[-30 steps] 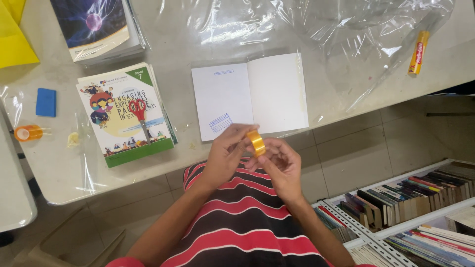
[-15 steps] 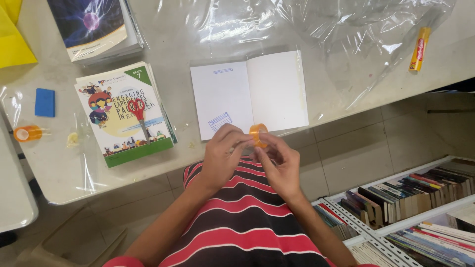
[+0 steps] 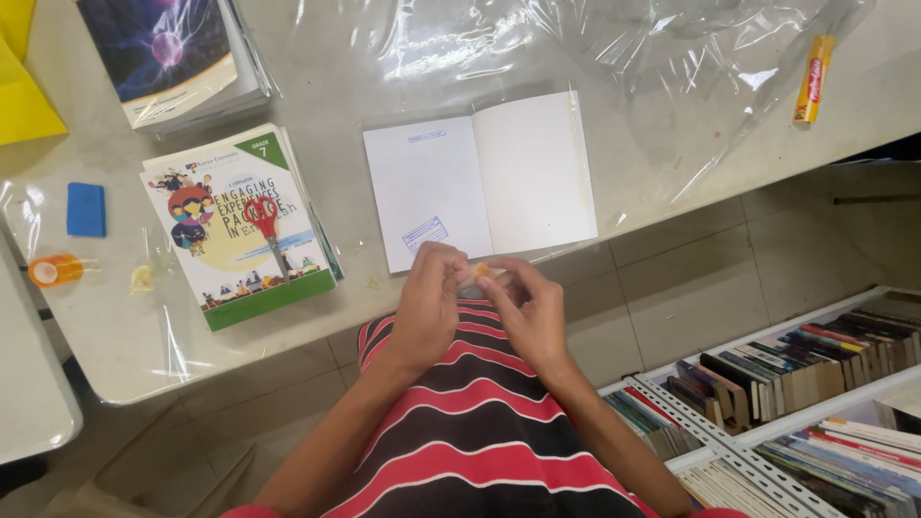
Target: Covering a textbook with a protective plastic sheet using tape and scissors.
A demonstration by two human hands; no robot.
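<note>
1. Pinching a small orange tape roll (image 3: 483,272) between your left hand (image 3: 428,305) and right hand (image 3: 533,312), both grips clenched on it, just below the open book (image 3: 480,177).
2. Freeing the tape's end looks to be the step; next calls for fingernail purchase.

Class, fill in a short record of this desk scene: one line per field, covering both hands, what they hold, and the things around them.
Left hand: left hand pinches a small orange tape roll, mostly hidden
Right hand: right hand grips the same roll from the other side
In front: open white booklet lying flat on the pale table
Under booklet: clear plastic sheet, crinkled
Left side: illustrated textbook stack with red-handled scissors on top
Far right: yellow glue stick
</note>
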